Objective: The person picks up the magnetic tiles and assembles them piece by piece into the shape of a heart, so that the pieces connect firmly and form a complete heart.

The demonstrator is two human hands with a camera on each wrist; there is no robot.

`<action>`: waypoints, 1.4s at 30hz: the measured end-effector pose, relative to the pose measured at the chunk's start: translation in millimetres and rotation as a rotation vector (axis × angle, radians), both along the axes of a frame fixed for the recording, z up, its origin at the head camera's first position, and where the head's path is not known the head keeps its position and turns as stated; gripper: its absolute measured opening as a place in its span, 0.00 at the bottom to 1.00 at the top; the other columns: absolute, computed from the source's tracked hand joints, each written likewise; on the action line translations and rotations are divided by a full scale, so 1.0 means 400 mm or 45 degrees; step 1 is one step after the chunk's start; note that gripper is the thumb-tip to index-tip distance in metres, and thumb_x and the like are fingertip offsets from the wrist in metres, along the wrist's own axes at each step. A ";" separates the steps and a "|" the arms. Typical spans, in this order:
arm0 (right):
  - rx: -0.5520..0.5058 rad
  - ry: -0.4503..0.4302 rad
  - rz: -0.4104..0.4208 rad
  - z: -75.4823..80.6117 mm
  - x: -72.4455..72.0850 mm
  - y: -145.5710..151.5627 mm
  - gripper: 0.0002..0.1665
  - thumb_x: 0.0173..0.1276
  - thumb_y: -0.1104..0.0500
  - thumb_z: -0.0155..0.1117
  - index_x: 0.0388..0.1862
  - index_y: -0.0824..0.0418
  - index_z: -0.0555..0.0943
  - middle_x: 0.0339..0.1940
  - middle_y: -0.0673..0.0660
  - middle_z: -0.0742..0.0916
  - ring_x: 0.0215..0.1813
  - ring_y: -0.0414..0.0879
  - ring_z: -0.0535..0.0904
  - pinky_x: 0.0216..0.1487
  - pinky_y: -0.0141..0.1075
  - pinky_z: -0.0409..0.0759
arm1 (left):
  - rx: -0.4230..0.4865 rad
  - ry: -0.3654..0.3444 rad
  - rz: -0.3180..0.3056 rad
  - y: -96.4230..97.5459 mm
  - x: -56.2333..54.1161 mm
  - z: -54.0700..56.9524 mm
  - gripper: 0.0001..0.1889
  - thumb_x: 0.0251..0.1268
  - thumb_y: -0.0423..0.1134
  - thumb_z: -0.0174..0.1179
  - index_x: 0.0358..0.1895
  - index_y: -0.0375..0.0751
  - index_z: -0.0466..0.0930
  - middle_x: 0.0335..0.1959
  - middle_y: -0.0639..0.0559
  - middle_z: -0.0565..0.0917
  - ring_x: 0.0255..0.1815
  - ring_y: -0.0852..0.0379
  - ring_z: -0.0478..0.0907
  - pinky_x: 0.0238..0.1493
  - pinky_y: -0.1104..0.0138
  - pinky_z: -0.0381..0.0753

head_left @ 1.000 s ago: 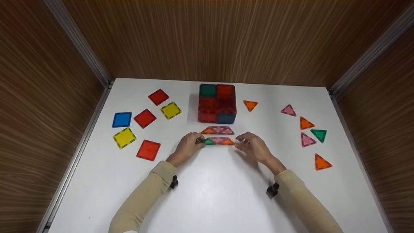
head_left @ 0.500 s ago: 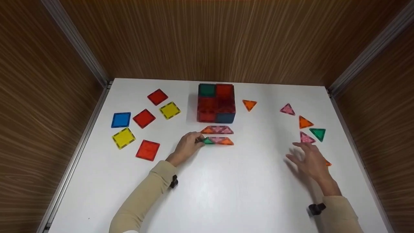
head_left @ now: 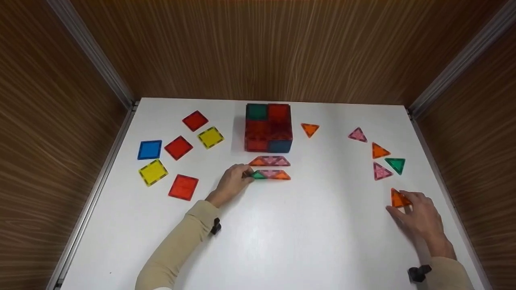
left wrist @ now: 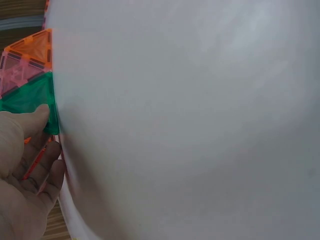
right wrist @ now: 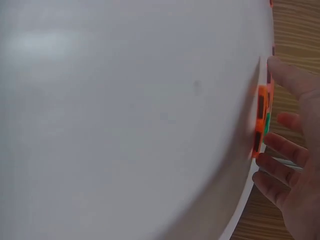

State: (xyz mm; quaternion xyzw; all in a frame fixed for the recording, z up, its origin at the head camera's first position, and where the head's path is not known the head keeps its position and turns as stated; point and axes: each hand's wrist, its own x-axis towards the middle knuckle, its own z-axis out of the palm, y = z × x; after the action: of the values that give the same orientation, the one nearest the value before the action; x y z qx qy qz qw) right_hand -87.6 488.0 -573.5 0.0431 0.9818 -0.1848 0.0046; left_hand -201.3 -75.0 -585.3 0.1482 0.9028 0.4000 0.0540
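My left hand (head_left: 234,180) pinches the green end triangle (left wrist: 32,97) of a strip of magnetic tiles (head_left: 272,175), with a pink and an orange triangle beside it. The thumb lies on the green face and the other fingers are behind. A second strip (head_left: 270,161) of orange and pink triangles stands just behind. My right hand (head_left: 423,215) is at the right side, thumb and fingers spread about an orange triangle tile (head_left: 398,199) lying on the table. In the right wrist view that orange tile (right wrist: 260,120) shows edge-on, between the thumb and the other fingers.
Behind the strips stands a box of red, green and blue square tiles (head_left: 268,129). Loose red, yellow and blue squares (head_left: 182,187) lie on the left of the white table (head_left: 282,241). Several pink, orange and green triangles (head_left: 381,171) lie on the right. Wood-patterned walls enclose the table.
My right hand has left the right end of the front strip and moved right to the orange triangle near the table's edge. My left hand stays on the strip.
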 end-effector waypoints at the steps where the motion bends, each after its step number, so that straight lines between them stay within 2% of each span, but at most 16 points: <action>1: 0.002 0.012 0.007 -0.003 0.001 0.003 0.47 0.70 0.36 0.71 0.72 0.69 0.74 0.65 0.78 0.76 0.56 0.70 0.71 0.51 0.68 0.77 | 0.001 0.012 -0.003 -0.001 -0.001 0.000 0.07 0.70 0.34 0.70 0.47 0.40 0.85 0.47 0.43 0.87 0.51 0.48 0.82 0.58 0.52 0.84; 4: -0.001 0.039 0.027 -0.008 -0.002 0.010 0.43 0.71 0.38 0.70 0.70 0.70 0.75 0.62 0.77 0.78 0.54 0.68 0.72 0.46 0.60 0.77 | 0.003 0.050 -0.010 -0.002 -0.001 0.000 0.06 0.69 0.33 0.70 0.46 0.39 0.85 0.46 0.43 0.88 0.51 0.47 0.83 0.57 0.52 0.84; 10: -0.034 0.006 0.042 0.006 -0.019 -0.008 0.42 0.71 0.39 0.72 0.68 0.70 0.78 0.57 0.74 0.78 0.51 0.63 0.72 0.42 0.45 0.79 | -0.006 0.037 -0.006 -0.002 -0.001 0.002 0.07 0.69 0.33 0.70 0.46 0.39 0.85 0.46 0.43 0.87 0.51 0.48 0.82 0.57 0.53 0.84; 13: -0.048 0.019 0.081 0.015 -0.030 -0.051 0.41 0.69 0.40 0.74 0.68 0.69 0.79 0.57 0.73 0.79 0.51 0.62 0.72 0.44 0.46 0.81 | -0.015 0.028 -0.006 -0.002 -0.001 0.001 0.07 0.70 0.33 0.69 0.47 0.39 0.85 0.47 0.43 0.87 0.52 0.48 0.82 0.58 0.52 0.84; 16: -0.050 0.048 0.154 0.021 -0.047 -0.121 0.39 0.67 0.43 0.77 0.68 0.68 0.80 0.58 0.72 0.80 0.53 0.62 0.73 0.47 0.52 0.83 | -0.028 0.015 0.003 -0.003 -0.001 0.000 0.07 0.70 0.33 0.69 0.48 0.40 0.85 0.47 0.43 0.87 0.52 0.48 0.82 0.59 0.53 0.84; 19: -0.049 0.077 0.242 0.022 -0.067 -0.208 0.37 0.65 0.48 0.79 0.67 0.67 0.81 0.58 0.69 0.81 0.54 0.60 0.75 0.50 0.55 0.85 | -0.035 0.008 0.009 -0.004 -0.001 -0.002 0.08 0.70 0.34 0.69 0.48 0.41 0.85 0.48 0.44 0.87 0.52 0.48 0.82 0.59 0.53 0.84; 23: -0.086 0.129 0.382 0.017 -0.085 -0.331 0.34 0.61 0.51 0.83 0.64 0.64 0.85 0.55 0.63 0.83 0.53 0.54 0.79 0.53 0.51 0.89 | -0.028 0.009 0.006 -0.005 0.000 -0.003 0.08 0.70 0.33 0.69 0.48 0.40 0.85 0.48 0.44 0.87 0.52 0.48 0.82 0.59 0.52 0.84; 30: -0.120 0.155 0.735 0.021 -0.102 -0.528 0.32 0.60 0.44 0.83 0.61 0.53 0.88 0.54 0.54 0.85 0.52 0.43 0.78 0.52 0.40 0.87 | -0.037 0.028 -0.012 -0.006 -0.001 -0.002 0.07 0.70 0.34 0.69 0.47 0.40 0.85 0.47 0.44 0.87 0.52 0.48 0.82 0.58 0.53 0.84; 32: -0.114 0.154 0.838 0.023 -0.110 -0.574 0.32 0.61 0.43 0.82 0.62 0.52 0.88 0.54 0.53 0.86 0.51 0.43 0.78 0.49 0.39 0.85 | -0.031 0.039 -0.016 -0.007 -0.001 -0.002 0.06 0.70 0.34 0.69 0.47 0.40 0.85 0.47 0.43 0.87 0.52 0.48 0.82 0.58 0.53 0.84; 36: -0.099 0.114 0.977 0.023 -0.120 -0.660 0.32 0.63 0.41 0.80 0.62 0.52 0.87 0.55 0.53 0.86 0.51 0.43 0.77 0.49 0.38 0.84 | -0.031 0.050 -0.013 -0.007 -0.001 -0.002 0.06 0.70 0.33 0.69 0.46 0.40 0.85 0.46 0.44 0.87 0.52 0.48 0.82 0.57 0.52 0.84; 42: -0.065 0.061 1.136 0.010 -0.133 -0.761 0.33 0.64 0.38 0.78 0.64 0.52 0.86 0.55 0.53 0.87 0.54 0.45 0.79 0.58 0.42 0.85 | -0.046 0.033 -0.004 -0.008 -0.002 -0.003 0.07 0.69 0.33 0.69 0.47 0.40 0.86 0.47 0.44 0.88 0.53 0.48 0.82 0.59 0.52 0.84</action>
State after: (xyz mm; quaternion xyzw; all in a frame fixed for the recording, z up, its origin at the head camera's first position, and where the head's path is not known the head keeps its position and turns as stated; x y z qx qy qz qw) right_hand -140.7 183.7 -569.6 -0.3892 0.8992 -0.1900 0.0620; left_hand -202.1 -78.0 -586.5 0.1538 0.9104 0.3815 0.0457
